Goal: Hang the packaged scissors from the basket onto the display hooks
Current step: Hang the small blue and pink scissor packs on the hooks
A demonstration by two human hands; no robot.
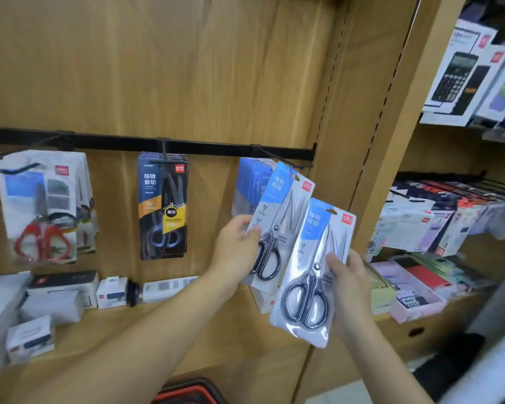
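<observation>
The left grip (235,246) is closed on a scissors pack (277,228). The thumb is on the front and the fingers are behind. This pack is tilted, and its blue top is just under the tip of the right hook (280,161). It is not hanging on the hook.

The right grip (350,275) is closed on a second scissors pack (312,275), with the thumb on the clear front. This pack is lower and to the right, overlapping the first one's lower edge.

More blue packs (250,185) hang on that hook, behind the first pack. The hook sticks out from a black rail (114,139) on the wooden wall. A black scissors pack (164,205) hangs in the middle. Packs of red-handled scissors (41,208) hang at the left, blurry. The basket's (190,389) red and black rim peeks in at the bottom. Small boxes (111,291) sit on the shelf below, and boxed calculators (461,80) stand on the next shelves at the right.
</observation>
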